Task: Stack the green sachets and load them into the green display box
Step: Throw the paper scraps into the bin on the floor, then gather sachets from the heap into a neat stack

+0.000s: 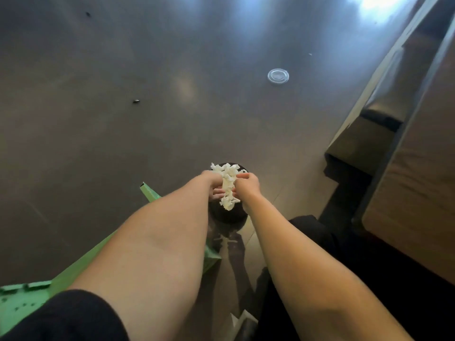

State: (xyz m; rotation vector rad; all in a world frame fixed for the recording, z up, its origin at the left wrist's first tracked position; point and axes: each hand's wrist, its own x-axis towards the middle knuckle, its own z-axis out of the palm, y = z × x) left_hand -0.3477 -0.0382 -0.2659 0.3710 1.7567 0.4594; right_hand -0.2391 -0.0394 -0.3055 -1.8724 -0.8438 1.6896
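The left hand [212, 181] and the right hand [247, 184] both pinch a crumpled white paper wad [228, 185] over a dark round bin [227, 212]. The green display box [24, 301] sits near left, under the left arm.

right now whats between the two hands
In the head view, a crumpled bunch of white paper scraps sits between the left hand and the right hand; both pinch it above a dark round container.
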